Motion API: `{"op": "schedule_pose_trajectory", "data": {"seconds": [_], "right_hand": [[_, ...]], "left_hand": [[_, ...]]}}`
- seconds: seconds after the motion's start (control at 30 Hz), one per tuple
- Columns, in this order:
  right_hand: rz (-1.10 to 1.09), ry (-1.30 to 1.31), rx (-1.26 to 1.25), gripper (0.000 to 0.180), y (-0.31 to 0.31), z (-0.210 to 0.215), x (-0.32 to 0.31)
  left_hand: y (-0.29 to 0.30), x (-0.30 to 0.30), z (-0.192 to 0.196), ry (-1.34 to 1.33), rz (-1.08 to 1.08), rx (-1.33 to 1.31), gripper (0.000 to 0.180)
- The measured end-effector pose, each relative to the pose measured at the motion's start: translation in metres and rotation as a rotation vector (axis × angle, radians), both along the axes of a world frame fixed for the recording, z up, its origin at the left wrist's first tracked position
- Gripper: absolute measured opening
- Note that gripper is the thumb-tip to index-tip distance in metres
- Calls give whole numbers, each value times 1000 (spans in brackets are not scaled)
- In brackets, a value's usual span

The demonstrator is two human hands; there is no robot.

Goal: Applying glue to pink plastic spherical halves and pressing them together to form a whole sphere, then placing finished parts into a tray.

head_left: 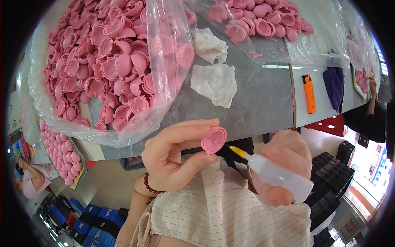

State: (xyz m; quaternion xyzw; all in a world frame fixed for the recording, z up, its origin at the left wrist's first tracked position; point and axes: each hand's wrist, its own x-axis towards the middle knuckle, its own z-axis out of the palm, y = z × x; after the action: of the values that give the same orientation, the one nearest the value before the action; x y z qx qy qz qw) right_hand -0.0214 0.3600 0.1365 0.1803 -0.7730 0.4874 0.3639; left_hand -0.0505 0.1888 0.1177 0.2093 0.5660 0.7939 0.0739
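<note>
Squeeze bottle [276,176] in right hand [284,164] nearly touches left hand's [173,158] pink shell [213,140], below table edge [230,138].

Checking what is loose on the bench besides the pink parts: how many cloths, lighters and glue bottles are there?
White crumpled cloths: 2
Orange lighter: 1
Glue bottle, in the right hand: 1
Total: 4

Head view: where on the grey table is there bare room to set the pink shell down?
Bare grey table lies between the crumpled white tissues and the orange lighter, and along the near edge. Crowded: the open bag of pink shells at left and the far pile.
</note>
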Motion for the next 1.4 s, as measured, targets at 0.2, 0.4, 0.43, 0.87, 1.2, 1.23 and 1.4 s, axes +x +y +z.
{"op": "schedule_pose_trajectory", "data": {"seconds": [0.2, 0.4, 0.43, 0.87, 1.2, 1.23, 1.4], "right_hand": [[94, 80, -196, 57, 1, -4, -2], [-578, -143, -287, 37, 86, -2, -27], [-627, -252, -287, 37, 100, -1, -32], [-311, -141, 661, 29, 70, 35, -88], [7, -503, 455, 31, 56, 33, -86], [88, -764, 199, 31, 51, 40, -69], [47, -767, 278, 32, 28, 6, -27]], "left_hand": [[-3, -1, -2, -50, -32, -2, 42], [-9, -3, -1, -356, -189, 213, 44], [-10, -3, -2, -353, -189, 221, 44], [-17, 0, 0, -319, -207, 224, 42], [-22, 4, 1, -237, -166, 236, 42], [-22, 4, 3, -239, -165, 236, 42], [-14, -2, 2, -197, -180, 190, 40]]}}
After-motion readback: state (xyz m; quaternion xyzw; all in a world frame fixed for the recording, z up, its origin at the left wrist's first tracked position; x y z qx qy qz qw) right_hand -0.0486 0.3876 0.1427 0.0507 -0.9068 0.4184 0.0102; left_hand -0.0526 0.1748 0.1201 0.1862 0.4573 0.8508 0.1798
